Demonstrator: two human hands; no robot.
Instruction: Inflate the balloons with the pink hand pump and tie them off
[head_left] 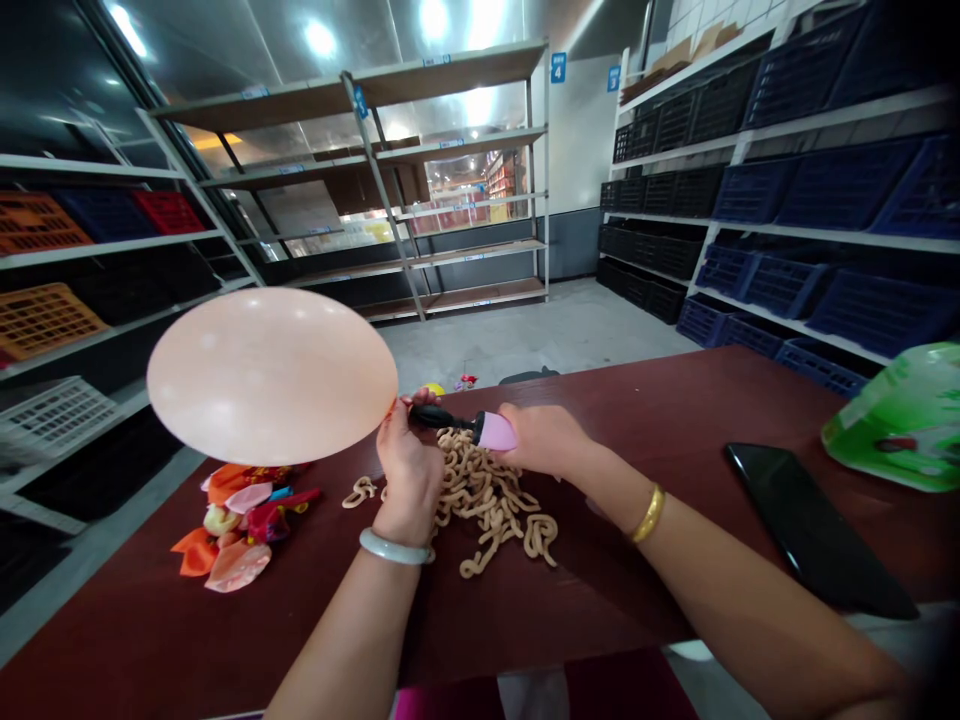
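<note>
A large peach balloon point(271, 376), blown up, sits to the left of my hands with its neck toward the right. My left hand point(409, 455) pinches that neck around the black nozzle of a hand balloon pump point(495, 431). The pump's pink body is gripped in my right hand point(551, 440), which hides its far end. Below my hands, a heap of beige twisted balloon strands or cords point(487, 500) lies on the table. Left of it is a pile of limp, colourful balloons point(244, 515).
The dark red table point(615, 600) carries a black tablet-like slab point(814, 520) and a green-and-white plastic bag or pack point(900, 420) on the right. Shelves point(450, 150) stand behind, and crates point(817, 185) fill racks on both sides.
</note>
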